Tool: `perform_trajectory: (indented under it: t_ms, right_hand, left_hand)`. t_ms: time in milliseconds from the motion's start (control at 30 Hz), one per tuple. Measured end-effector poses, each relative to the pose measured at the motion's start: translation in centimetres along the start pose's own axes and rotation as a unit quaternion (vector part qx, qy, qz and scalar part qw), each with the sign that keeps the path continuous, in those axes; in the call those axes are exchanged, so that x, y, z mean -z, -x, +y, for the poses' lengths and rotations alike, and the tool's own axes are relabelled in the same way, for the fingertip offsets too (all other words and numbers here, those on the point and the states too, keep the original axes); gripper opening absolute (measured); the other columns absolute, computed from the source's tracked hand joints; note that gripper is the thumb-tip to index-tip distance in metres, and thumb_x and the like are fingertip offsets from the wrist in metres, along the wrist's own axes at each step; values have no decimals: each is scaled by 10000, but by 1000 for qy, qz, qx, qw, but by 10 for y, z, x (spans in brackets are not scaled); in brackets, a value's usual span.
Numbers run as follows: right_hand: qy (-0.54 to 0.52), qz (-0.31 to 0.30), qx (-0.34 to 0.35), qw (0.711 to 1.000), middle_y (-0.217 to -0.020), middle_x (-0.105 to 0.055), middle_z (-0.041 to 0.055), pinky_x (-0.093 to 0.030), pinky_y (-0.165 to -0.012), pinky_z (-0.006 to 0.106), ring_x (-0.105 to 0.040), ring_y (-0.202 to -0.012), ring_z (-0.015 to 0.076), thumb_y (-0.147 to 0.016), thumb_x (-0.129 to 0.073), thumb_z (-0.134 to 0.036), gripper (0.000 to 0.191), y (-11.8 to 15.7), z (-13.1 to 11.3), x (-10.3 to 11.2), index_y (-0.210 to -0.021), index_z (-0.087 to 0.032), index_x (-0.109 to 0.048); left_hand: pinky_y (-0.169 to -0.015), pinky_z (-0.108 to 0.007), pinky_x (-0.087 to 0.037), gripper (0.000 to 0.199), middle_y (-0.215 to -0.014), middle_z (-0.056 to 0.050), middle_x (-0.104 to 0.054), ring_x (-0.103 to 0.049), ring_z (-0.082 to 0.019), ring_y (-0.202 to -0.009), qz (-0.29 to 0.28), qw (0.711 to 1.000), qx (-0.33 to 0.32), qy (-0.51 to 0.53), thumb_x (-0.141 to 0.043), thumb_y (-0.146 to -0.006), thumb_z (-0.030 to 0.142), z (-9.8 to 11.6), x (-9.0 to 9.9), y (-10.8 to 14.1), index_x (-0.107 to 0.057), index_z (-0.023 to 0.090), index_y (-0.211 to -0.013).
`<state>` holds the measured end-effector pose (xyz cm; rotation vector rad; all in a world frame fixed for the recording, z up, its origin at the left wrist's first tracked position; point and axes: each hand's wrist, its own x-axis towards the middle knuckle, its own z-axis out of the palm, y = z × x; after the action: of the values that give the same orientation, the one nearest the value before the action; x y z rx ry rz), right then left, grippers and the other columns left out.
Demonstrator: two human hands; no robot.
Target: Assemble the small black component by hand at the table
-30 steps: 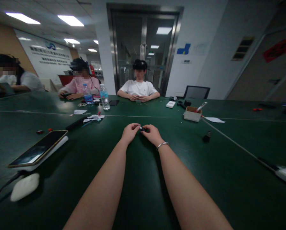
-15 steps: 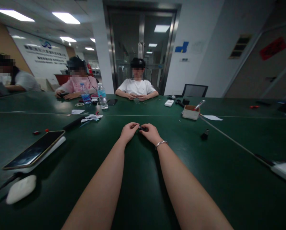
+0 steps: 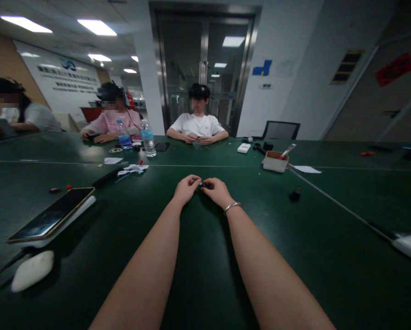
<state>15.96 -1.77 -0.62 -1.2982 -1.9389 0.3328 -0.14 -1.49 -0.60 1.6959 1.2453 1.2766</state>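
Just above the green table, my two hands meet near the middle of the view. The fingers of my right hand are closed on a small dark object. My left hand is pinched at the left end of that object, its fingertips almost touching those of my right hand. What the left fingertips hold is too small to make out. A silver bracelet circles my right wrist. To the right, a small black item lies on the table.
A phone on a white stand and a white rounded object are at left. Crumpled paper and bottles stand farther back. A small box is at right. A person sits opposite; two others sit at left.
The whole view has shifted very slightly. My hands keep nearly the same pose around the small dark object.
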Motion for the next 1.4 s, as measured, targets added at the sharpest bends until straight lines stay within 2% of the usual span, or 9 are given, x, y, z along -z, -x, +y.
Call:
perform_trajectory:
  t_ms: [133,267,467,633,800,1033,1400]
  right_hand:
    - [-1,6,-11,1000,-862,-622,36,-430,-722,280,-544,-758,148,-727,-687,-264,242,0,1,0,-960,-197,-702]
    - [-1,5,-10,1000,-871,-630,41,-431,-720,281,-547,-759,150,-733,-678,-274,249,0,1,-1,-966,-192,-702]
    - [-1,-1,-5,1000,-860,-633,39,-432,-721,285,-550,-754,152,-732,-678,-277,244,0,0,0,-958,-190,-706]
    - [-4,-12,0,1000,-878,-642,50,-437,-721,285,-567,-773,158,-740,-679,-285,245,1,-2,2,-962,-188,-709]
    - [-4,-10,-1,1000,-885,-647,48,-439,-719,278,-573,-778,156,-737,-682,-276,243,0,0,0,-963,-190,-708]
    - [-7,-4,-8,1000,-893,-649,50,-438,-721,282,-569,-784,159,-741,-668,-289,246,-1,3,-3,-963,-190,-706]
    - [-8,-1,5,1000,-870,-644,43,-435,-701,276,-567,-759,152,-744,-662,-282,222,-1,3,-3,-942,-194,-706]
  left_hand:
    - [-684,-259,-461,260,-879,-46,-681,-598,-143,-744,-6,1000,6,13,-551,-801,319,-1,0,-1,-690,200,-986]
    - [-696,-266,-461,258,-878,-45,-683,-595,-145,-746,-3,1000,8,7,-575,-773,256,-5,-1,-3,-692,204,-997]
    - [-671,-274,-464,246,-834,-62,-683,-599,-161,-734,14,999,30,-14,-593,-781,373,-8,0,-4,-694,177,-890]
    - [-667,-254,-467,280,-919,-59,-683,-616,-144,-754,9,1000,13,1,-593,-787,327,-5,1,-2,-651,195,-1027]
    - [-633,-248,-463,262,-843,-40,-677,-598,-128,-680,-7,1000,9,-16,-559,-809,376,-6,0,-4,-676,192,-955]
    - [-769,-275,-477,242,-949,-62,-690,-617,-154,-824,-10,1000,0,-6,-591,-781,224,-9,-2,-5,-687,193,-1001]
    - [-683,-265,-462,313,-806,-53,-684,-605,-152,-711,4,997,41,-71,-560,-804,459,-6,-1,-4,-676,176,-872]
